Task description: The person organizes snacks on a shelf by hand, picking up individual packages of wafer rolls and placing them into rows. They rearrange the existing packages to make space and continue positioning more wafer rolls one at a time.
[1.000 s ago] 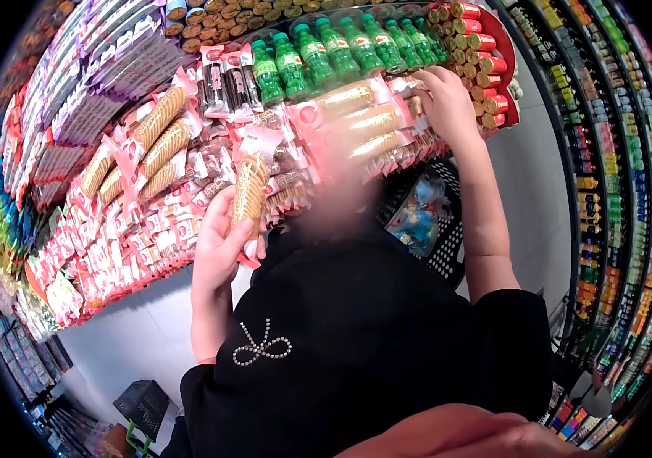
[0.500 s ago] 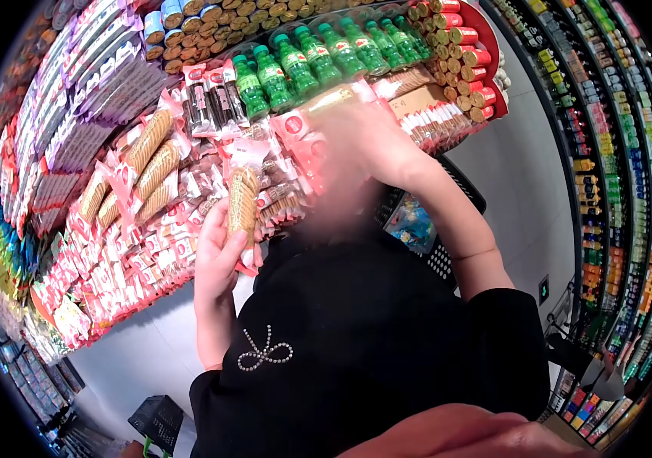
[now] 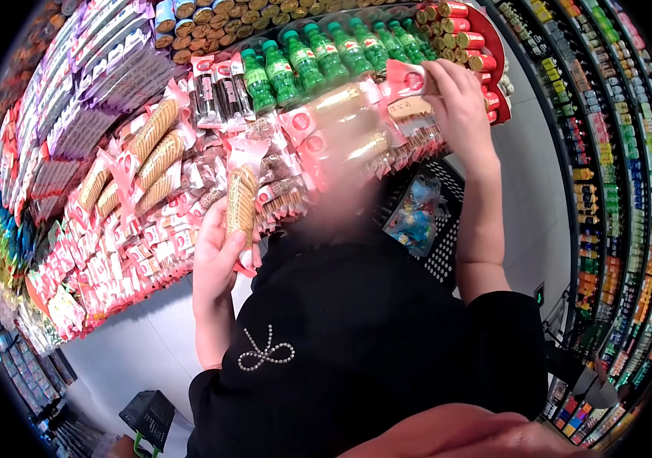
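Note:
My left hand (image 3: pixel 215 248) is closed round the lower end of a wrapped twisted bread roll (image 3: pixel 242 191), held upright above the display front. Over on the right, my right hand (image 3: pixel 463 111) pinches the edge of a pink-and-clear bread packet (image 3: pixel 405 82) with a red round logo. Its fingertips lie at the packet's right end, partly out of sight. Similar long bread packets (image 3: pixel 341 99) lie beside it, partly blurred. More twisted rolls in wrappers (image 3: pixel 159 156) rest on the display to the left.
Green bottles (image 3: pixel 314 57) stand in a row behind the bread, with red-wrapped rolls (image 3: pixel 463 38) at the right end. Below the display is a black basket (image 3: pixel 444 252) holding a blue packet (image 3: pixel 417 217). Stocked shelves (image 3: pixel 608 153) line the right, and another dark basket (image 3: pixel 149 418) stands lower left.
My right hand has moved right from over the middle bread packets and now grips a packet there. My left hand keeps the twisted roll in nearly the same place.

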`<state>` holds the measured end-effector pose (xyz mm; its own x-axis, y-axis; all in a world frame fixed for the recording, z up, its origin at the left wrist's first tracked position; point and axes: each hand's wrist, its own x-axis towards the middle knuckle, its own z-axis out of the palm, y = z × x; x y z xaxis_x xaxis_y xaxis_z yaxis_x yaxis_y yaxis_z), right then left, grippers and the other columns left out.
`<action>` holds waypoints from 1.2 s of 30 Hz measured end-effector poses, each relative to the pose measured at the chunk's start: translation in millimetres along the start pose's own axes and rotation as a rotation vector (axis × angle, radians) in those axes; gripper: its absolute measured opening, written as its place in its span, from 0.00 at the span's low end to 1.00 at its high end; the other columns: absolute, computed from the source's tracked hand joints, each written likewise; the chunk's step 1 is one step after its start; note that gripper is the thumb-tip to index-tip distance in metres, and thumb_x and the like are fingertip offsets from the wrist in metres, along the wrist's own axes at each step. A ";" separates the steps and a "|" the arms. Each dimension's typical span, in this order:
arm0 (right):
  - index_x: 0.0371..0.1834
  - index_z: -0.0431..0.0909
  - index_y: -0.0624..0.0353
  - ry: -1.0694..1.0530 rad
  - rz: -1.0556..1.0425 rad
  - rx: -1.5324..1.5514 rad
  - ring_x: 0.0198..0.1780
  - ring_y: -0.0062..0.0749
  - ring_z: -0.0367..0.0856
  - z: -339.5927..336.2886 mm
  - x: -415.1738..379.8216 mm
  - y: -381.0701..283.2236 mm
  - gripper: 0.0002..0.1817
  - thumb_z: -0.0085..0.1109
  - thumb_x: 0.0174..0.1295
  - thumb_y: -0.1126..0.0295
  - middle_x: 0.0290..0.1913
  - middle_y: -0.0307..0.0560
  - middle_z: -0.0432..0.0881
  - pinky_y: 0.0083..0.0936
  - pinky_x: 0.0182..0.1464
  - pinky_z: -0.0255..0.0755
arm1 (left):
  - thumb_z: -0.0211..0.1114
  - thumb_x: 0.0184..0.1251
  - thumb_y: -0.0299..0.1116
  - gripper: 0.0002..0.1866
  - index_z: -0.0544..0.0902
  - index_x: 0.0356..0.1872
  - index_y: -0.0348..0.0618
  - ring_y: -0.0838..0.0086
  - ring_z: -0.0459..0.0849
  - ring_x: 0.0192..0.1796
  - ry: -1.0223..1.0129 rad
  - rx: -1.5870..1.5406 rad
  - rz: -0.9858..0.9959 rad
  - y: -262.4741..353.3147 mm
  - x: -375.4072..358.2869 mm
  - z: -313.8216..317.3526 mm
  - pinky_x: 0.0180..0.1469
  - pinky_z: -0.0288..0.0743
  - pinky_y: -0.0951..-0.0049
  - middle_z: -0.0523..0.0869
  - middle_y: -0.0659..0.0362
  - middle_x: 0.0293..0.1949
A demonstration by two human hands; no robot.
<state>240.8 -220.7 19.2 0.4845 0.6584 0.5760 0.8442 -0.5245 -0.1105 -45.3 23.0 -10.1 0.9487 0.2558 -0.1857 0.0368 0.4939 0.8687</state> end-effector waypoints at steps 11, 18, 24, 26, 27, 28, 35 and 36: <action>0.55 0.72 0.58 -0.302 0.013 -0.037 0.58 0.45 0.70 36.0 -34.4 36.9 0.24 0.59 0.52 0.76 0.55 0.49 0.74 0.37 0.61 0.62 | 0.56 0.65 0.24 0.24 0.61 0.60 0.32 0.75 0.78 0.35 -0.019 -0.010 0.016 5.0 -3.0 6.8 0.28 0.77 0.77 0.78 0.52 0.42; 0.50 0.76 0.59 -0.409 0.020 0.122 0.56 0.48 0.71 44.0 -17.2 42.0 0.20 0.56 0.51 0.80 0.52 0.50 0.76 0.36 0.58 0.66 | 0.57 0.64 0.26 0.24 0.62 0.60 0.32 0.76 0.78 0.33 -0.047 0.000 0.028 3.8 -4.1 10.4 0.27 0.75 0.78 0.78 0.54 0.38; 0.47 0.77 0.61 -0.387 0.089 0.130 0.54 0.48 0.73 34.7 -9.4 14.4 0.17 0.54 0.53 0.81 0.50 0.50 0.77 0.35 0.56 0.68 | 0.57 0.64 0.28 0.25 0.61 0.60 0.30 0.77 0.77 0.32 0.002 0.024 0.042 5.1 -9.1 9.6 0.27 0.74 0.79 0.78 0.54 0.37; 0.48 0.77 0.60 -0.227 0.029 0.276 0.53 0.48 0.74 25.0 4.2 -15.3 0.16 0.56 0.54 0.79 0.50 0.51 0.77 0.34 0.55 0.69 | 0.57 0.64 0.27 0.25 0.62 0.60 0.31 0.77 0.78 0.33 -0.018 0.000 0.025 4.4 -8.8 7.3 0.28 0.74 0.78 0.78 0.54 0.38; 0.48 0.76 0.60 -0.217 -0.031 0.317 0.53 0.46 0.74 24.8 11.7 -28.6 0.16 0.58 0.54 0.77 0.50 0.51 0.77 0.34 0.54 0.69 | 0.57 0.64 0.27 0.25 0.62 0.60 0.31 0.77 0.78 0.33 -0.014 0.000 0.021 3.6 -8.0 6.8 0.28 0.74 0.78 0.78 0.54 0.38; 0.49 0.76 0.61 -0.200 -0.074 0.357 0.53 0.46 0.74 33.0 15.9 -38.0 0.18 0.60 0.52 0.75 0.50 0.50 0.77 0.35 0.54 0.69 | 0.57 0.64 0.27 0.24 0.62 0.60 0.31 0.77 0.78 0.33 -0.025 -0.008 0.030 2.4 -6.8 7.2 0.28 0.74 0.78 0.79 0.54 0.39; 0.50 0.74 0.59 -0.370 -0.174 0.270 0.55 0.44 0.72 65.9 32.8 -75.0 0.23 0.62 0.47 0.72 0.51 0.47 0.76 0.36 0.56 0.66 | 0.57 0.65 0.27 0.24 0.62 0.60 0.30 0.75 0.78 0.30 0.007 0.024 0.071 1.7 -6.3 8.6 0.28 0.75 0.77 0.79 0.53 0.42; 0.50 0.73 0.58 -0.408 -0.161 0.222 0.55 0.43 0.71 64.4 34.6 -76.4 0.23 0.61 0.47 0.72 0.51 0.46 0.76 0.36 0.57 0.65 | 0.57 0.65 0.27 0.25 0.62 0.60 0.31 0.75 0.78 0.30 0.008 0.005 0.065 2.2 -6.9 9.0 0.28 0.75 0.77 0.79 0.53 0.42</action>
<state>207.8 -123.1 -4.5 0.3568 0.9028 0.2402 0.9227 -0.3004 -0.2417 -48.9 14.9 -2.8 0.9465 0.2944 -0.1323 -0.0236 0.4718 0.8814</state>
